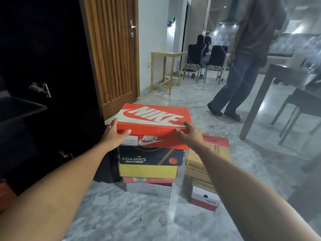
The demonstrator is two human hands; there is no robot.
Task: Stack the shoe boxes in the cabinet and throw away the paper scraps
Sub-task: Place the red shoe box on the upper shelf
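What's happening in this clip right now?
A person stands over a stack of shoe boxes on the marble floor, beside an open dark cabinet. The left hand and right hand grip the two near corners of the orange Nike box on top of the stack. A Foamies box sits under it; a Skechers box tops a second pile. Another person walks past behind.

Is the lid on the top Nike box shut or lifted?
Shut. The orange Nike box has its lid sitting flat and flush, no gap showing, with the left hand and right hand gripping its near corners.

Head view, forward and downward
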